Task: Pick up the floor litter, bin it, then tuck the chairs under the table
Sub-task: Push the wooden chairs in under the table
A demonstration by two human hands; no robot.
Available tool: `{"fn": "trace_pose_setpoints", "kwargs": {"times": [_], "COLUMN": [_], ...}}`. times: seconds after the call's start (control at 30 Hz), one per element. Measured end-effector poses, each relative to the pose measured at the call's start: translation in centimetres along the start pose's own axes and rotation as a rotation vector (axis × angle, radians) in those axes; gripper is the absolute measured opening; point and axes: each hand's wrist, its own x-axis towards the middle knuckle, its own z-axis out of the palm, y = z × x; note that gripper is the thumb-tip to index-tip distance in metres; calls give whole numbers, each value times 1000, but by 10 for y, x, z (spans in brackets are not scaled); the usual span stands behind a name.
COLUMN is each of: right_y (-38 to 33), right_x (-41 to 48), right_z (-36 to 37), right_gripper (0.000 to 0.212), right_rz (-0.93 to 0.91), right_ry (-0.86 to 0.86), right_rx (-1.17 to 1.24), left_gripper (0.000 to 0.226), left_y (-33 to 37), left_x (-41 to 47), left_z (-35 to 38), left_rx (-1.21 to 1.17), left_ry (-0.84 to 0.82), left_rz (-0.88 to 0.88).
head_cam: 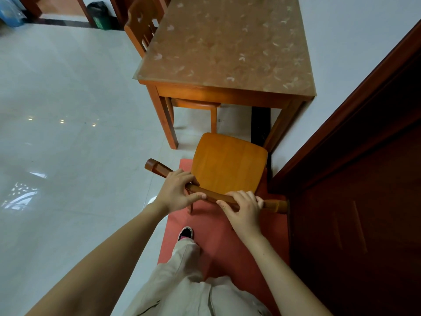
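A wooden chair [230,160] stands just in front of me, its orange seat facing the near end of the wooden table [227,42]. My left hand [177,190] and my right hand [243,208] both grip the curved top rail of the chair's back. The seat's front edge sits close to the table's near legs, outside the table. A second chair [141,26] is tucked in along the table's left side, and its seat shows under the tabletop. A green bin [100,14] with a black liner stands at the far back left.
A dark wooden door [353,190] and its frame close off the right side, near the chair's right end. A red mat [227,242] lies under my feet and the chair's rear legs. Glossy pale tile floor [68,110] spreads to the left.
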Motion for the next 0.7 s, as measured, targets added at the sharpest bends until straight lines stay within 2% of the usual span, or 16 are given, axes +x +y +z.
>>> {"fn": "trace_pose_setpoints", "kwargs": {"times": [0.43,0.7], "right_y": [-12,38], "right_x": [7,25], "right_z": [14,-23], "right_gripper": [30,33], "right_rz": [-49,-126], "right_ry": [17,2], "right_rx": [30,8], "left_gripper": [42,42], "left_y": [-12,27], "left_x": [-11,6], "left_z": [-6,32], "left_rx": [-70,-75], "left_ry": [51,133], "left_rz": [-60,-109]}}
